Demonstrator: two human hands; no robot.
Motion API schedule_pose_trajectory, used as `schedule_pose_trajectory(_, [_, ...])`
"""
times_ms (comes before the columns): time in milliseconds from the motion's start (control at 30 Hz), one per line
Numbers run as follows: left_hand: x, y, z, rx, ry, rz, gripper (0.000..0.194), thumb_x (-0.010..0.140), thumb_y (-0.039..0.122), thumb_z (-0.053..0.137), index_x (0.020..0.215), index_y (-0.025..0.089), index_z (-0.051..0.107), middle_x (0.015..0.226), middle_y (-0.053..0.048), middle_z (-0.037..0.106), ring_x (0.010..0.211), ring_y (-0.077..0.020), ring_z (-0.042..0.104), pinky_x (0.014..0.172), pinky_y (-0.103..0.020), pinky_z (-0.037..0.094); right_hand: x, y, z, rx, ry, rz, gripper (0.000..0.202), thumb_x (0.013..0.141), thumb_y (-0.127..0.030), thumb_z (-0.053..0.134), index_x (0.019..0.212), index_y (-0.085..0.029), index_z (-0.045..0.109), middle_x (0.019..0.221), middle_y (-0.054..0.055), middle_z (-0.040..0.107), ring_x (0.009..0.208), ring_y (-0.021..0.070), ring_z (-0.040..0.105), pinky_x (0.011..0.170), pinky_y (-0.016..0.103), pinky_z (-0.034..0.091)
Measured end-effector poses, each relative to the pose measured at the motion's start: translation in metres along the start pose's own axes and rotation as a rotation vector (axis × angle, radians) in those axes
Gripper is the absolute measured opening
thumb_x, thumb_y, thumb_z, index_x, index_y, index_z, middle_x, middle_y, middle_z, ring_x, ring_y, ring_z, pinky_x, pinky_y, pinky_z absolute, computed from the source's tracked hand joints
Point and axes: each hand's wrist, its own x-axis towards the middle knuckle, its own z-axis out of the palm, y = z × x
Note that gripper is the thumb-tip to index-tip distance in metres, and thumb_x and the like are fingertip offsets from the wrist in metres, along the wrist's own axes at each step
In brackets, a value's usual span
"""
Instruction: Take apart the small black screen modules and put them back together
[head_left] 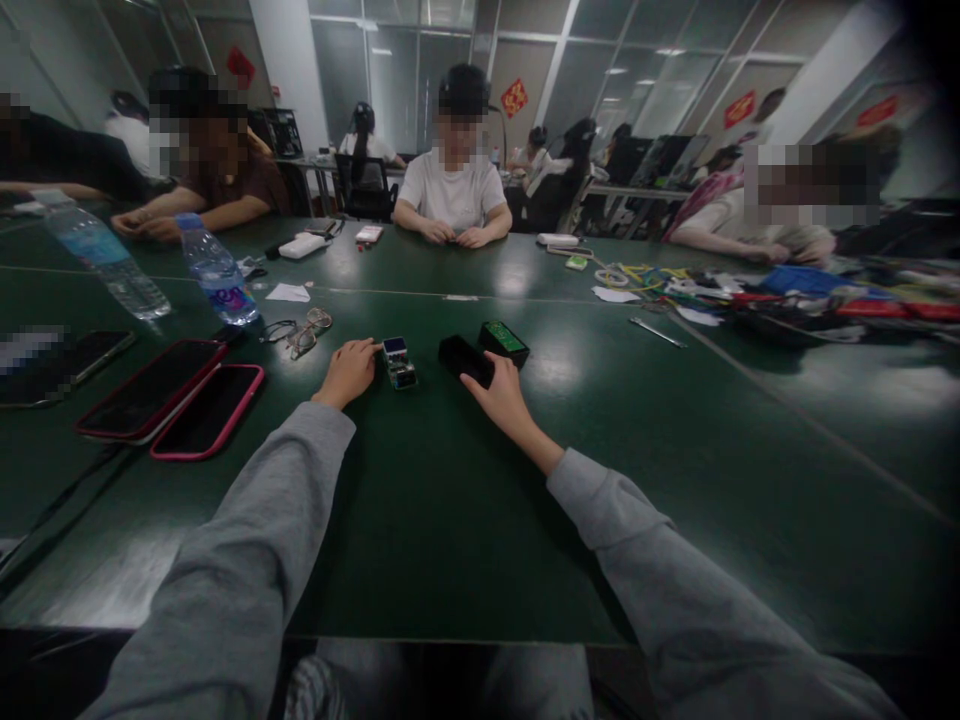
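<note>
On the green table my right hand (504, 392) grips a small black open case (459, 358), thumb on the near side and fingers on the far side. Just behind that hand sits a second black case with a green circuit board (504, 340) in its top. My left hand (349, 372) lies on the table, fingers reaching toward the left edge of a small circuit board with a screen (399, 362). Its fingertips are at or just beside that board; whether they touch it I cannot tell. The board lies between my two hands.
To the left are eyeglasses (307, 332), two water bottles (217, 272) (105, 255), and phones with a red case (208, 412). Tweezers (658, 333) lie to the right, before a heap of cables and tools (795, 295). Several people sit around the table.
</note>
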Motion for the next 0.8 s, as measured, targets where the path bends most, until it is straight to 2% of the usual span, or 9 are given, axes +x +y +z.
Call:
schedule_pose_trajectory(133, [0.000,0.000,0.000,0.000,-0.008,-0.001,0.045,0.094,0.017,0.038,0.134,0.020,0.058,0.147,-0.012,0.052,0.136,-0.0329,0.043,0.109,-0.056,0.038,0.001,0.001,0.000,-0.026,-0.028,0.015,0.057,0.082,-0.043,0.066,0.127,-0.012,0.054,0.122,0.019,0.056,0.119,0.0337,0.053,0.103,0.055,0.045])
schedule_pose_trajectory(300, [-0.001,0.000,-0.001,-0.026,-0.010,-0.007,0.044,0.094,0.018,0.039,0.133,0.022,0.058,0.147,-0.011,0.052,0.137,-0.0323,0.043,0.110,-0.056,0.037,-0.001,-0.013,-0.008,-0.074,-0.044,-0.077,0.049,0.083,-0.036,0.062,0.127,-0.016,0.053,0.121,0.016,0.057,0.116,0.0322,0.054,0.100,0.054,0.048])
schedule_pose_trajectory(500, [-0.001,0.000,-0.001,-0.018,0.006,-0.001,0.044,0.094,0.018,0.038,0.132,0.022,0.059,0.146,-0.010,0.053,0.135,-0.0303,0.044,0.110,-0.053,0.038,-0.021,-0.032,-0.032,-0.075,-0.148,-0.009,0.054,0.084,-0.036,0.063,0.132,-0.013,0.051,0.120,0.018,0.061,0.108,0.0326,0.060,0.095,0.053,0.051])
schedule_pose_trajectory(600, [-0.002,0.002,-0.002,-0.002,0.003,0.006,0.044,0.095,0.019,0.037,0.134,0.021,0.058,0.147,-0.011,0.052,0.135,-0.0303,0.044,0.110,-0.053,0.039,-0.050,-0.037,-0.058,-0.071,-0.213,-0.068,0.059,0.088,-0.040,0.059,0.140,-0.017,0.045,0.129,0.015,0.057,0.115,0.0303,0.057,0.101,0.052,0.050])
schedule_pose_trajectory(667, [-0.003,0.004,-0.004,0.025,-0.005,0.005,0.044,0.095,0.018,0.038,0.134,0.022,0.058,0.147,-0.010,0.052,0.136,-0.0288,0.044,0.110,-0.051,0.039,-0.075,-0.031,-0.083,-0.100,-0.271,-0.102,0.061,0.091,-0.043,0.055,0.146,-0.020,0.040,0.132,0.013,0.057,0.117,0.0283,0.057,0.102,0.051,0.050])
schedule_pose_trajectory(733, [-0.005,0.006,-0.006,0.054,-0.015,-0.001,0.044,0.095,0.018,0.037,0.134,0.023,0.058,0.147,-0.008,0.052,0.136,-0.0271,0.044,0.111,-0.049,0.039,-0.102,-0.010,-0.115,-0.162,-0.287,-0.096,0.060,0.093,-0.044,0.052,0.147,-0.022,0.038,0.126,0.012,0.060,0.112,0.0278,0.060,0.097,0.051,0.051])
schedule_pose_trajectory(800, [-0.005,0.008,-0.007,0.073,-0.022,-0.006,0.044,0.095,0.018,0.037,0.134,0.024,0.057,0.148,-0.008,0.052,0.137,-0.0268,0.044,0.110,-0.049,0.039,-0.124,0.027,-0.154,-0.251,-0.204,-0.041,0.061,0.092,-0.047,0.053,0.147,-0.023,0.040,0.122,0.014,0.063,0.109,0.0309,0.062,0.094,0.053,0.052])
